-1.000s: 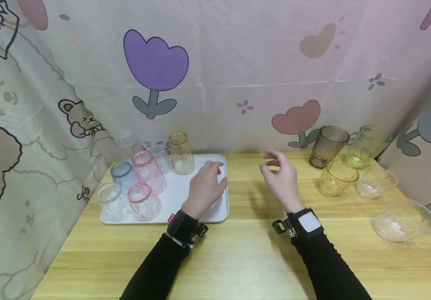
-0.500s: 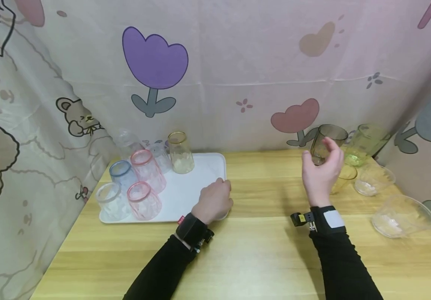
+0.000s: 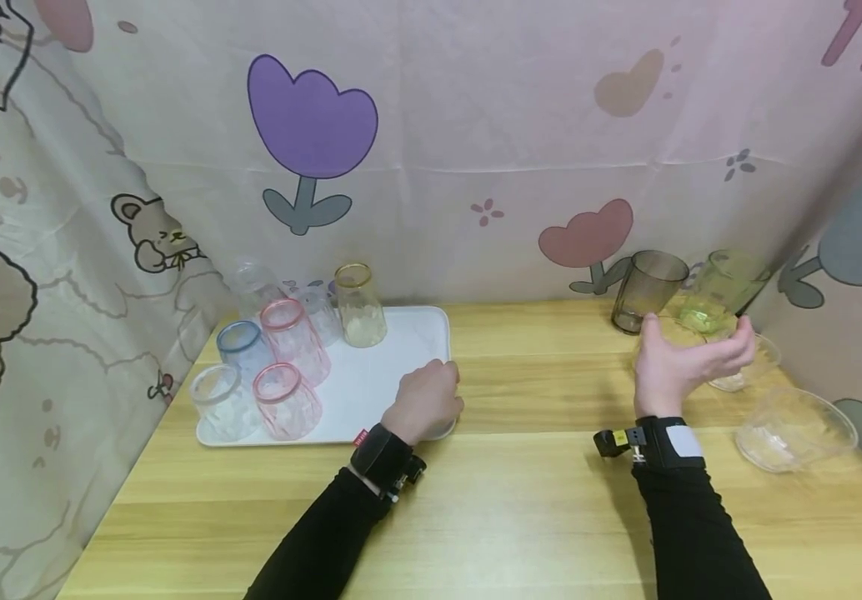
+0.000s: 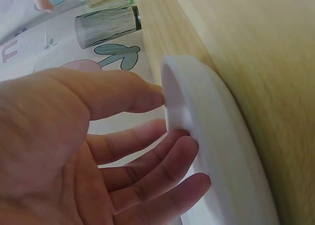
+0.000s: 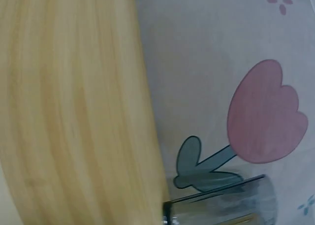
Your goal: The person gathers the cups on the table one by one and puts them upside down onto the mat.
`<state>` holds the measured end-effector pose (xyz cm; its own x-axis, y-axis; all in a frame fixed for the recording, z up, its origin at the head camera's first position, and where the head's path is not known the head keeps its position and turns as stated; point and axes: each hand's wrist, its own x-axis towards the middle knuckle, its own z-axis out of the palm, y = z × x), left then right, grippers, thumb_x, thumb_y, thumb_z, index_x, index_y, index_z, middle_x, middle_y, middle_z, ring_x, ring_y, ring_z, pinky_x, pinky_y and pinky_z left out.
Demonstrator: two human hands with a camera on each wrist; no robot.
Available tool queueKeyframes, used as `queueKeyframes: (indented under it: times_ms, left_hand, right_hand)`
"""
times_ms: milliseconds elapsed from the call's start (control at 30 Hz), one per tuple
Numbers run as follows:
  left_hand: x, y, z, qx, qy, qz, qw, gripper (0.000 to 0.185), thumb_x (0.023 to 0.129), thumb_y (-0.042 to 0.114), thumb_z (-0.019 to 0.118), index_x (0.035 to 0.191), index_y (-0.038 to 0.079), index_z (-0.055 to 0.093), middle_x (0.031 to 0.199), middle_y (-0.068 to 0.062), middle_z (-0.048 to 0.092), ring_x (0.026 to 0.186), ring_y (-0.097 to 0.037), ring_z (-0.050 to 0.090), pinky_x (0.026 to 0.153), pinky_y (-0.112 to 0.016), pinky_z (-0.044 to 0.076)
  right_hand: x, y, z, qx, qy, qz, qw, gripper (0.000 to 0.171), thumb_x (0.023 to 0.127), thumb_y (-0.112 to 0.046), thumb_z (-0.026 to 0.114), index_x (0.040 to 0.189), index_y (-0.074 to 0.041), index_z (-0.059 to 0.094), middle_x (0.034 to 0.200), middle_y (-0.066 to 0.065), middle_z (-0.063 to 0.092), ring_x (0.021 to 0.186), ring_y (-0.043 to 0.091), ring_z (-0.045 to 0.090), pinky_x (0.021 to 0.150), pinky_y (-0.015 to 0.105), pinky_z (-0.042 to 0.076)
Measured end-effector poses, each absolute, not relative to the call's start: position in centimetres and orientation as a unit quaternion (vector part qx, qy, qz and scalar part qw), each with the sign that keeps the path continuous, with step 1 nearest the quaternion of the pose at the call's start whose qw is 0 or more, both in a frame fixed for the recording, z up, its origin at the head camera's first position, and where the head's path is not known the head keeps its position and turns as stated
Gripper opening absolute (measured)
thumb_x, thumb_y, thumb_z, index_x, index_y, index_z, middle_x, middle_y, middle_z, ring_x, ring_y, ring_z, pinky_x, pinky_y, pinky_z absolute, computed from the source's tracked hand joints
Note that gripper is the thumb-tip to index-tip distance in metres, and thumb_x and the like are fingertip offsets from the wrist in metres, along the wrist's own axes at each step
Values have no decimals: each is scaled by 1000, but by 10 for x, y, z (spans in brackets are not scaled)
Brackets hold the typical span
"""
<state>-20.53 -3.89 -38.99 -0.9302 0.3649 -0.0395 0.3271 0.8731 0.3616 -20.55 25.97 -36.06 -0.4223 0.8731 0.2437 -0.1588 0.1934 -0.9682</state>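
My left hand [image 3: 425, 402] rests at the right edge of a white tray [image 3: 374, 392]; the left wrist view shows loosely bent fingers [image 4: 167, 171] touching its rim [image 4: 216, 112]. My right hand [image 3: 684, 371] is raised on the right side, thumb and fingers spread wide apart, holding nothing visible. It largely hides a yellow glass behind it. Just beyond stand a smoky grey glass [image 3: 647, 292] and a green glass [image 3: 718, 292]. The right wrist view shows the grey glass [image 5: 221, 205] but not the hand.
Several glasses stand on the tray's left part: pink ones [image 3: 296, 342], a blue one [image 3: 245, 346], clear ones [image 3: 224, 408] and an amber-rimmed one [image 3: 361, 312]. A clear bowl [image 3: 794, 433] and a clear cup [image 3: 764, 362] stand right of my right hand. A printed curtain [image 3: 431, 125] hangs behind.
My left hand has come down from over the tray to its right edge. My right hand has moved right, to the glasses there, and its fingers have spread wider.
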Motion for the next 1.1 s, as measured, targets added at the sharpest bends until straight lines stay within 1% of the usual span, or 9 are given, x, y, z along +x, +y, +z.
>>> queueKeyframes:
  times_ms: [133, 267, 367, 433, 633, 700, 933, 1100]
  left_hand:
    - [-206, -39, -391, 179, 966, 178, 54, 18, 87, 17, 76, 101, 7, 69, 92, -4, 64, 81, -18, 60, 65, -40, 54]
    - [-206, -40, -392, 181, 966, 180, 52, 19, 87, 16, 76, 102, 6, 69, 94, -4, 66, 81, -19, 61, 65, -41, 54]
    - [-206, -40, -392, 182, 965, 182, 51, 21, 86, 16, 75, 104, 6, 70, 96, -5, 67, 82, -19, 62, 66, -41, 55]
    - [-206, -40, -391, 181, 965, 184, 50, 23, 86, 16, 76, 105, 5, 70, 97, -5, 68, 83, -19, 63, 67, -41, 55]
    - [-206, -40, -390, 181, 965, 184, 51, 24, 86, 17, 76, 106, 5, 71, 98, -5, 68, 84, -20, 63, 67, -41, 55]
    - [-206, -40, -390, 181, 965, 185, 51, 25, 86, 17, 76, 107, 5, 71, 99, -6, 68, 84, -19, 63, 67, -40, 54]
    - [-206, -39, -390, 179, 965, 184, 52, 26, 86, 18, 77, 108, 5, 71, 100, -6, 69, 85, -20, 63, 67, -41, 55]
    - [-206, -40, -391, 180, 965, 184, 50, 25, 86, 17, 77, 107, 5, 71, 100, -6, 69, 85, -19, 63, 67, -40, 55]
  right_hand:
    - [-204, 263, -363, -308, -598, 608, 422, 108, 83, -11, 85, 162, -25, 14, 165, -9, 6, 148, 0, 7, 120, 16, 12]
    - [-205, 268, -368, -329, -584, 641, 374, 118, 82, -15, 88, 162, -30, 4, 166, -11, -3, 149, 0, -2, 119, 14, 12]
    - [-207, 271, -372, -341, -576, 662, 337, 122, 82, -15, 88, 162, -32, -3, 167, -12, -10, 150, 0, -8, 119, 14, 14]
    - [-209, 273, -374, -345, -570, 672, 323, 123, 83, -13, 88, 162, -33, -5, 167, -12, -12, 150, 0, -8, 119, 15, 16]
    - [-213, 277, -381, -355, -573, 670, 311, 122, 83, -11, 87, 162, -32, -3, 166, -9, 2, 149, 2, 4, 118, 14, 21]
    - [-214, 278, -383, -358, -578, 666, 307, 120, 83, -10, 86, 162, -29, -2, 167, -7, 4, 149, 2, 6, 118, 14, 21]
    - [-215, 282, -391, -355, -581, 674, 288, 117, 86, -7, 82, 163, -27, -4, 170, -8, -5, 151, -3, 1, 118, 12, 17]
    - [-213, 284, -396, -355, -585, 676, 273, 113, 89, -6, 79, 163, -26, -4, 170, -8, -5, 152, -2, -1, 118, 13, 18]
